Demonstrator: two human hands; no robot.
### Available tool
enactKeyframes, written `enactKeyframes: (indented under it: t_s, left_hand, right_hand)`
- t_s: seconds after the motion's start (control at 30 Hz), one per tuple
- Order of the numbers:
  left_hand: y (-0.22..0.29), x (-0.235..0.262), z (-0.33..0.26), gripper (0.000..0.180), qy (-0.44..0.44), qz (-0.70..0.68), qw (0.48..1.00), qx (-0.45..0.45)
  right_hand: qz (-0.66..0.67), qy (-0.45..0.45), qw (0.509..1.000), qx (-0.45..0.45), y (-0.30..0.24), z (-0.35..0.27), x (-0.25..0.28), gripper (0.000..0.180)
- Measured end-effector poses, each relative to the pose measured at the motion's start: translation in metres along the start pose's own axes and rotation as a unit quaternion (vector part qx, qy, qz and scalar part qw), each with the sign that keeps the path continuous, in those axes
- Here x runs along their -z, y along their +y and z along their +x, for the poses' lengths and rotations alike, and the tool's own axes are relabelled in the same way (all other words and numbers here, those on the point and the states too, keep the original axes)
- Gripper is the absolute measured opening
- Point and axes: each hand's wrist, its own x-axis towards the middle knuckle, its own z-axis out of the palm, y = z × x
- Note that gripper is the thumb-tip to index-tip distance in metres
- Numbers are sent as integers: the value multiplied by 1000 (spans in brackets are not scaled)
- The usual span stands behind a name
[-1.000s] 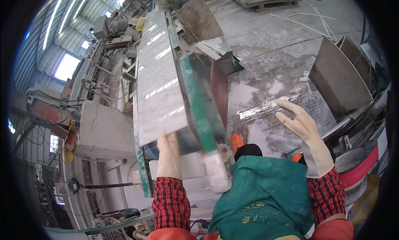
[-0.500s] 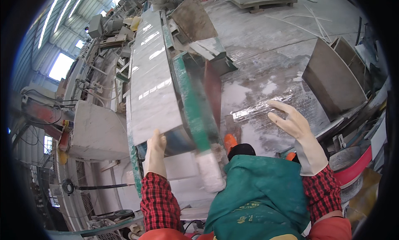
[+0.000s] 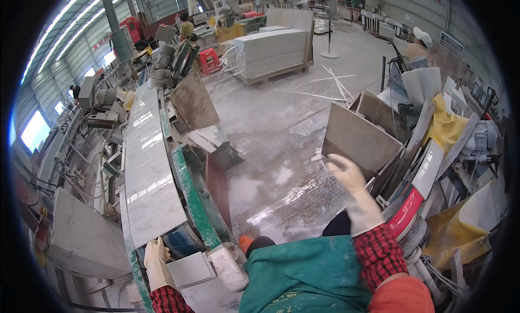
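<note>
A long, glossy white stone slab (image 3: pixel 154 188) lies on a narrow machine bed at my left, its near end toward me. My left hand (image 3: pixel 157 261), in a cream glove, is at that near end with its fingers closed on the slab's edge. Just below the slab's end a blue roller (image 3: pixel 181 241) shows, and nearer to me lies a small white slab (image 3: pixel 190 271). My right hand (image 3: pixel 348 177), gloved alike, is raised over the floor to the right. Its fingers are bent but apart, with nothing seen in them.
A green rail (image 3: pixel 194 204) with a white-wrapped end (image 3: pixel 228 269) runs between the bed and my apron. Brown boards (image 3: pixel 355 137) lean at the right, near a red-rimmed tub (image 3: pixel 406 213). Stacked white slabs (image 3: pixel 273 53) stand farther off; the floor (image 3: pixel 281 199) is wet.
My view has swung up and to the right, bringing more of the hall in. The right hand's fingers are more bent. The left hand stays at the slab's near edge.
</note>
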Motion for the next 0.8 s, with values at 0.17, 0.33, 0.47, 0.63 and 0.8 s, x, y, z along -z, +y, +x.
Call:
enactKeyframes:
  t_s: [0.17,0.33,0.47,0.63,0.8]
  left_hand:
    - [66,-20,-90,37,-83,101,982,-138]
    - [78,-104,-90,36,-17,76,861,-502]
    - [81,-140,-80,47,23,91,812,-577]
    - [75,-157,-77,44,114,155,798,-571]
    - [55,-176,-58,46,115,117,818,-552]
  right_hand:
    - [-424,214,880,-28,46,-53,158,58]
    - [-539,215,802,-142,99,-139,240,60]
    - [-557,249,768,-196,109,-153,213,65]
    - [-561,273,774,-112,109,-151,217,41]
    - [-549,340,747,-157,90,-131,221,28]
